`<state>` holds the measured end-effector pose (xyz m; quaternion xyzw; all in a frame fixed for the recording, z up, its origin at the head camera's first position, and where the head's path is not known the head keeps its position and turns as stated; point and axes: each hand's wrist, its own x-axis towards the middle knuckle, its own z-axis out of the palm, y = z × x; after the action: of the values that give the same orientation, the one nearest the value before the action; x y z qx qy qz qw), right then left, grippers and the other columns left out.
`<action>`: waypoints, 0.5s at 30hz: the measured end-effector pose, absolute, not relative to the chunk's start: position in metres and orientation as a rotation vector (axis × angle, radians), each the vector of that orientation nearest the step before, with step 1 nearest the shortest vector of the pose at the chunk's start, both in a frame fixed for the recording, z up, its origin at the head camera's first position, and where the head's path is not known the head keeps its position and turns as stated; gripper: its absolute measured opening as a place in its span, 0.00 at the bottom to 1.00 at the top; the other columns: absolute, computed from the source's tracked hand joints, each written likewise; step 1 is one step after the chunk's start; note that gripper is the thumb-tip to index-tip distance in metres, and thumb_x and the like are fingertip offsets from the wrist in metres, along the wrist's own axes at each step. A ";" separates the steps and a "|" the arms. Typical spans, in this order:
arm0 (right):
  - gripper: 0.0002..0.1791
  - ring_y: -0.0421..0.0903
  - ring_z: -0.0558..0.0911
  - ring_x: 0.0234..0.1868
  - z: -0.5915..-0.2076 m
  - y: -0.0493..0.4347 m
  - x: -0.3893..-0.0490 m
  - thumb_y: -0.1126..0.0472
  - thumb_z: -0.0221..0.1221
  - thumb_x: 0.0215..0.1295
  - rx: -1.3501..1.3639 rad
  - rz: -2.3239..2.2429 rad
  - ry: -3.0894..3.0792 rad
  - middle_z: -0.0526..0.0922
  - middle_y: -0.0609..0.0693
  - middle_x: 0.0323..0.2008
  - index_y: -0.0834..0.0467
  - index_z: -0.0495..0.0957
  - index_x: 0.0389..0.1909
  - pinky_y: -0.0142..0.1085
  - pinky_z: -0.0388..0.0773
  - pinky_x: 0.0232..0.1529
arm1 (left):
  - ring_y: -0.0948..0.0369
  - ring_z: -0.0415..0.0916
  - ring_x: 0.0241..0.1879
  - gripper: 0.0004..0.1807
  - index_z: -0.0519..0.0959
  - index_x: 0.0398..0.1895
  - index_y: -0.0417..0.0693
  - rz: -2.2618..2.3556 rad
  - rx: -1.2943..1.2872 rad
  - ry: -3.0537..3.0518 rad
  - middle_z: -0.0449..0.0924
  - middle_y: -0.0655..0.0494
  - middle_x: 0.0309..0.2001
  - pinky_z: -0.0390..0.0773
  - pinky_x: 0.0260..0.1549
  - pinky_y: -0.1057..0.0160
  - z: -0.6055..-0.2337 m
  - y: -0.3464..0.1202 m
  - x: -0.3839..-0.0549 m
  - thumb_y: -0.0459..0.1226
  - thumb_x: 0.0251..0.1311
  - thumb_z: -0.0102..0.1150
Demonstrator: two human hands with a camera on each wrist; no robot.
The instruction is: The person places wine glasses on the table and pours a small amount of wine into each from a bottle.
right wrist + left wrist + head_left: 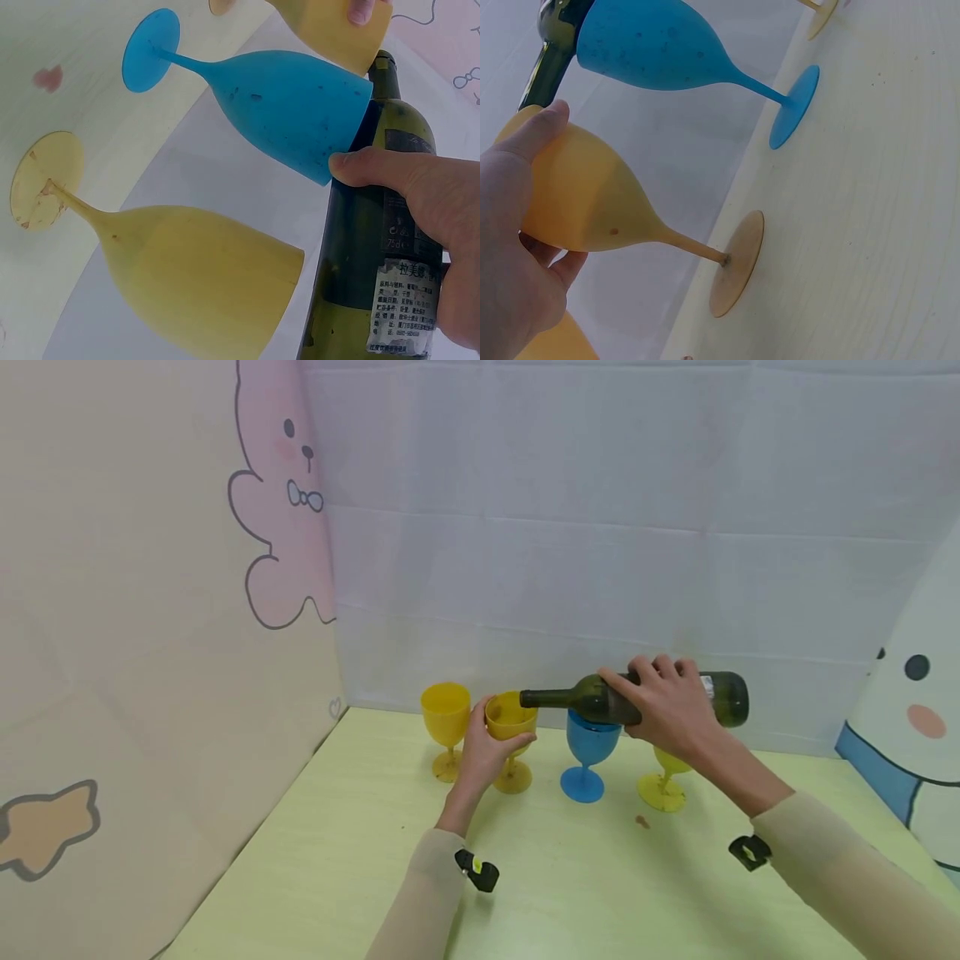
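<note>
My right hand [671, 706] grips a dark green wine bottle [727, 697] round its body. The bottle lies nearly level, its mouth [527, 698] pointing left at the rim of an orange-yellow goblet [512, 720]. Round that goblet's bowl curl the thumb and fingers of my left hand [483, 752]; its foot stands on the table. Below the bottle's shoulder is a blue goblet [592, 745], upright, its rim partly covered by the bottle. In the right wrist view, my thumb [364, 166] overlaps the blue rim, and a white label [401, 307] shows on the bottle.
Another orange-yellow goblet [446, 718] stands left of the held one. A lighter yellow goblet [663, 789] is at the right, partly behind my right hand. A small reddish spot [642, 821] marks the pale table [570, 877]. White cloth [600, 527] hangs behind.
</note>
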<state>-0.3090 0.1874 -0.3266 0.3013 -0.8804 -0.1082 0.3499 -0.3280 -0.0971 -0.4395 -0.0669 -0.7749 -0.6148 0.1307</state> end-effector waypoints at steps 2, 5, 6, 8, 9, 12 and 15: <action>0.56 0.63 0.73 0.49 -0.327 0.188 -0.309 0.45 0.83 0.29 0.780 -0.282 -2.283 0.75 0.61 0.51 0.44 0.70 0.67 0.58 0.72 0.44 | 0.53 0.69 0.62 0.51 0.58 0.73 0.56 -1.788 -0.194 -2.250 0.66 0.55 0.67 0.71 0.66 0.48 -0.440 -0.097 -0.328 0.52 0.48 0.77; 0.56 0.63 0.73 0.49 -0.326 0.190 -0.308 0.45 0.83 0.29 0.777 -0.284 -2.284 0.75 0.61 0.51 0.44 0.70 0.67 0.58 0.72 0.44 | 0.53 0.69 0.62 0.51 0.58 0.73 0.56 -1.790 -0.194 -2.249 0.66 0.54 0.67 0.71 0.66 0.49 -0.440 -0.096 -0.328 0.51 0.48 0.77; 0.56 0.63 0.73 0.49 -0.326 0.190 -0.308 0.44 0.83 0.28 0.776 -0.284 -2.285 0.75 0.61 0.51 0.44 0.70 0.67 0.58 0.72 0.44 | 0.53 0.69 0.62 0.51 0.58 0.73 0.56 -1.790 -0.191 -2.250 0.66 0.54 0.67 0.71 0.66 0.49 -0.440 -0.096 -0.328 0.51 0.48 0.77; 0.56 0.63 0.73 0.49 -0.326 0.191 -0.308 0.44 0.83 0.28 0.773 -0.285 -2.288 0.76 0.61 0.51 0.44 0.70 0.67 0.58 0.72 0.43 | 0.52 0.69 0.62 0.50 0.58 0.73 0.56 -1.791 -0.190 -2.251 0.66 0.54 0.67 0.71 0.66 0.48 -0.440 -0.096 -0.328 0.51 0.49 0.76; 0.56 0.63 0.73 0.49 -0.325 0.191 -0.307 0.44 0.83 0.29 0.770 -0.286 -2.292 0.76 0.61 0.51 0.44 0.70 0.67 0.58 0.72 0.43 | 0.52 0.69 0.62 0.50 0.58 0.73 0.56 -1.791 -0.189 -2.252 0.66 0.54 0.67 0.71 0.67 0.48 -0.440 -0.096 -0.328 0.51 0.49 0.76; 0.56 0.63 0.73 0.49 -0.326 0.192 -0.307 0.44 0.83 0.29 0.759 -0.285 -2.303 0.76 0.61 0.51 0.44 0.70 0.68 0.58 0.72 0.43 | 0.52 0.69 0.62 0.50 0.58 0.73 0.56 -1.789 -0.188 -2.255 0.66 0.54 0.67 0.70 0.67 0.48 -0.440 -0.096 -0.328 0.50 0.50 0.76; 0.56 0.63 0.73 0.49 -0.326 0.194 -0.305 0.44 0.83 0.29 0.748 -0.281 -2.311 0.76 0.61 0.51 0.44 0.70 0.67 0.57 0.72 0.44 | 0.52 0.69 0.62 0.50 0.58 0.73 0.57 -1.782 -0.189 -2.259 0.66 0.54 0.67 0.71 0.66 0.48 -0.440 -0.096 -0.328 0.50 0.50 0.76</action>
<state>-0.3054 0.1937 -0.3261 0.2875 -0.8884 -0.1079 0.3413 -0.3281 -0.0961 -0.4403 -0.0651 -0.7769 -0.6129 0.1284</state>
